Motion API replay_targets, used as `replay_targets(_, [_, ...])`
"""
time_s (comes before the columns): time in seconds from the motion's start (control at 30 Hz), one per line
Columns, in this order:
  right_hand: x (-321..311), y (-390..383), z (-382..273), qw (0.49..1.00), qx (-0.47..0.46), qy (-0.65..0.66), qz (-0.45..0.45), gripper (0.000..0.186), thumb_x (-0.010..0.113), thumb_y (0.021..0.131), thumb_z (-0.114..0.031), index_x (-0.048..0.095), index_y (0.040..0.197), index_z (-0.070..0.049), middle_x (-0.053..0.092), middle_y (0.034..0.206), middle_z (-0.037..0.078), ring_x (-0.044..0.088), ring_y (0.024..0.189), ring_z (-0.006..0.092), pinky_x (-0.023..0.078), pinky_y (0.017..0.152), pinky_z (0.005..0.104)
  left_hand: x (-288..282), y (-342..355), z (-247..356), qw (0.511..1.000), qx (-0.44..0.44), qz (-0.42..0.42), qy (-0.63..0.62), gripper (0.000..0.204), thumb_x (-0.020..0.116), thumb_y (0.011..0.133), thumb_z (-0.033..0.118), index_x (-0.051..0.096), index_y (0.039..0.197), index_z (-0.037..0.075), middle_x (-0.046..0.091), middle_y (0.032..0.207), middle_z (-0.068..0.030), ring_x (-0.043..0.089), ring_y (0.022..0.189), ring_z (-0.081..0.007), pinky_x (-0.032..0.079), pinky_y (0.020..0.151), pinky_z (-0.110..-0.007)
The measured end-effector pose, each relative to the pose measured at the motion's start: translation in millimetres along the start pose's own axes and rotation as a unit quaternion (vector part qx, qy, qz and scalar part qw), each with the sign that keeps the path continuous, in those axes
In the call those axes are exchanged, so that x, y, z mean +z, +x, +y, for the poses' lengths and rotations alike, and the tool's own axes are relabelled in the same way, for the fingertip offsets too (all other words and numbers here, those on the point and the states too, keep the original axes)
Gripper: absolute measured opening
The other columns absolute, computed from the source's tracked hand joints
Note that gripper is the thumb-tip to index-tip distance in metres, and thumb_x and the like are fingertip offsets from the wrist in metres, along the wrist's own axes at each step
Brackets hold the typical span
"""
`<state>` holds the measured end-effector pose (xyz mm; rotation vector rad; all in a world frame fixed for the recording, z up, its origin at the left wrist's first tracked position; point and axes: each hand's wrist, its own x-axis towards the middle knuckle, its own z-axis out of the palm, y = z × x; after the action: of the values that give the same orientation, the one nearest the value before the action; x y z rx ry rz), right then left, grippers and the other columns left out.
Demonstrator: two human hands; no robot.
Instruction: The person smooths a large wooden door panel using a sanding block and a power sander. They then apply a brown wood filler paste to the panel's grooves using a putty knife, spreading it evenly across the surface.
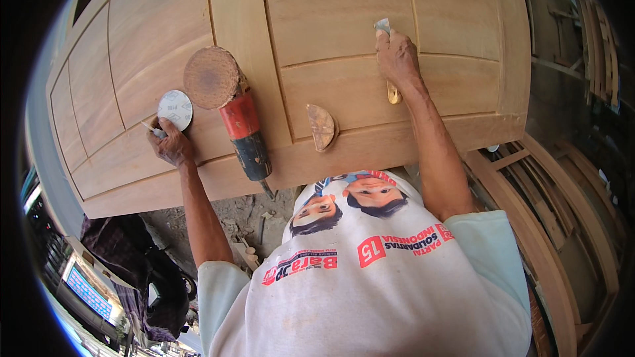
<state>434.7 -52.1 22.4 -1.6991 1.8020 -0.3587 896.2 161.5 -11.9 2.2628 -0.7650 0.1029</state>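
A wooden panelled door (337, 13) lies flat in front of me. My left hand (173, 145) is closed around a small white tube with a thin pointed tip (158, 132), partly hidden by the fingers. Those fingers also overlap the lower edge of a round white sanding disc (176, 107); I cannot tell whether they grip it. Farther right, my right hand (398, 59) grips a putty knife. Its metal blade (382, 25) points away from me over a panel, and the wooden handle end (394, 94) shows below the wrist.
Between my hands, a red and black power sander (243, 119) rests on the door, its round brown pad (213, 78) facing up and its cord end past the near edge. A half-round wood piece (322, 127) lies to its right. Wooden frames (529, 225) stand at the right.
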Motion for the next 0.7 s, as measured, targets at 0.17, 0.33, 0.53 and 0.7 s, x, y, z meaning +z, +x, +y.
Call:
replay_targets(0.17, [3,5,2,0.989,0.091,0.107,-0.049,0.042,0.049,0.105,-0.032,0.065,0.093,0.005,0.069,0.084,0.027,0.069,0.080,0.0422,0.053,0.078,0.0508,-1,2,-6,1.000,0.017,0.003,0.020,0.031,0.068,0.102,0.028,0.069,0.117,0.001,0.074,0.104,-0.0158,0.071,0.092,-0.0270,0.056,0.081,-0.039])
replay_targets(0.33, [0,4,2,0.988,0.081,0.122,-0.040,0.042,0.049,0.105,-0.033,0.065,0.092,0.004,0.069,0.081,0.024,0.069,0.075,0.0393,0.053,0.075,0.0492,-1,-1,4,1.000,0.004,-0.004,-0.016,0.032,0.068,0.102,0.028,0.069,0.117,0.001,0.074,0.104,-0.0158,0.071,0.091,-0.0271,0.056,0.081,-0.039])
replay_targets(0.53, [-12,8,-7,0.996,0.059,0.050,-0.043,0.045,0.049,0.106,-0.035,0.063,0.087,0.003,0.064,0.071,0.015,0.064,0.067,0.0298,0.052,0.068,0.0446,-2,-5,12,0.999,-0.012,-0.007,-0.047,0.034,0.069,0.101,0.031,0.069,0.115,0.000,0.074,0.102,-0.0149,0.071,0.090,-0.0260,0.056,0.080,-0.038])
replay_targets(0.7, [-32,21,-20,0.987,0.086,0.056,-0.123,0.044,0.048,0.105,-0.034,0.063,0.085,0.002,0.064,0.069,0.017,0.065,0.067,0.0317,0.051,0.069,0.0468,0,-2,0,0.999,-0.009,-0.001,-0.033,0.032,0.067,0.101,0.030,0.070,0.113,0.000,0.074,0.100,-0.0145,0.071,0.088,-0.0247,0.056,0.078,-0.037])
